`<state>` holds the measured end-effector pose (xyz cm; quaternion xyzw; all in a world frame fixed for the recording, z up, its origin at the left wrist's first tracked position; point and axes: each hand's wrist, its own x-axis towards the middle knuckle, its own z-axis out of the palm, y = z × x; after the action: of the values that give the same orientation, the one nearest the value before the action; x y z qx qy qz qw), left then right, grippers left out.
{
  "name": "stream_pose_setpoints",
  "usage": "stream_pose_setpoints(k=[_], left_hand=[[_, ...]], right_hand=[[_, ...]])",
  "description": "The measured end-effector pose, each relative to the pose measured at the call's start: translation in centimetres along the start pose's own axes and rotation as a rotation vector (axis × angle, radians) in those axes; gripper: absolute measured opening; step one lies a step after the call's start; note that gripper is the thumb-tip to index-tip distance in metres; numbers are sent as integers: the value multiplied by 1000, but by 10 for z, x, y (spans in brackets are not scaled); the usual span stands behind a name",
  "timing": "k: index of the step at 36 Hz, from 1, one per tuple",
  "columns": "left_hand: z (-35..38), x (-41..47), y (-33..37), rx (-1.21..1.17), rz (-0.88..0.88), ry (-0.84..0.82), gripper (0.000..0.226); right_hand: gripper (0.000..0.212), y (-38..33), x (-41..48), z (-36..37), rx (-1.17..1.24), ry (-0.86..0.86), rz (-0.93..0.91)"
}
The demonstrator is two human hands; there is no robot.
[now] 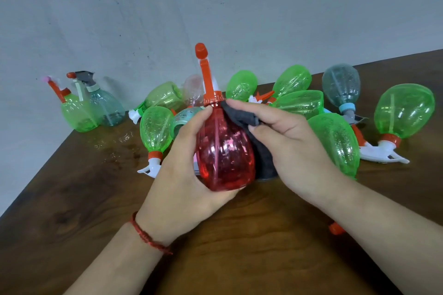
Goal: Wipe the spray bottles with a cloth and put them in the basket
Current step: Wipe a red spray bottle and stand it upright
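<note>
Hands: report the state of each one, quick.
Left hand: closed round the red spray bottle, holding it upright.
Right hand: closed on the dark grey cloth, pressing it against the bottle near its neck.

Left hand (189, 170) grips the upright red spray bottle (224, 151) above the table (239, 246). Right hand (294, 148) presses a dark cloth (242, 112) against its shoulder. Green spray bottles (335, 141) lie along the far edge.

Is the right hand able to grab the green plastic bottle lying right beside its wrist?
Probably yes, once it lets go: the right hand pinches the dark grey cloth against the red plastic spray bottle, but the green plastic bottle lies just beside it, nothing between.
</note>
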<state>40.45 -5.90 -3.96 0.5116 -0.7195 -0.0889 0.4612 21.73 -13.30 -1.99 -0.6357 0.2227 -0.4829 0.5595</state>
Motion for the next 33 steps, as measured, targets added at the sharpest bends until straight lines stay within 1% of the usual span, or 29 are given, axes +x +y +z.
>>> stream_pose_setpoints(k=[3, 5, 10, 12, 15, 18, 22, 25, 28, 30, 33], left_hand=[[1, 0, -2, 30, -6, 32, 117], [0, 0, -3, 38, -13, 77, 119], [-3, 3, -4, 32, -122, 239, 120], [-6, 4, -6, 66, -151, 287, 120], [-8, 5, -11, 106, -174, 305, 120], [-7, 5, -12, 92, -190, 286, 121], [-11, 5, -10, 0, -174, 197, 121], [-9, 4, -4, -67, -112, 91, 122], [-7, 1, 4, -110, -82, 8, 122], [-8, -1, 7, -164, -69, -11, 123], [-10, 1, 8, -283, -64, -23, 123]], right_hand=[[54, 5, -3, 2, -65, 10, 12], [57, 8, -3, 4, -116, -14, 24], [56, 12, -6, 8, -211, -54, -44], [57, 12, -5, 9, -247, -84, -55], [58, 16, -5, 10, -302, -107, -83], [56, 18, -5, 8, -331, -111, -93], [56, 17, -5, 7, -249, -87, -56], [52, 12, -3, 6, -132, -45, -29], [49, 6, 0, 1, -22, -49, 8], [49, 4, 1, 1, 66, -66, 20], [47, 2, 2, 3, 273, -84, 49]])
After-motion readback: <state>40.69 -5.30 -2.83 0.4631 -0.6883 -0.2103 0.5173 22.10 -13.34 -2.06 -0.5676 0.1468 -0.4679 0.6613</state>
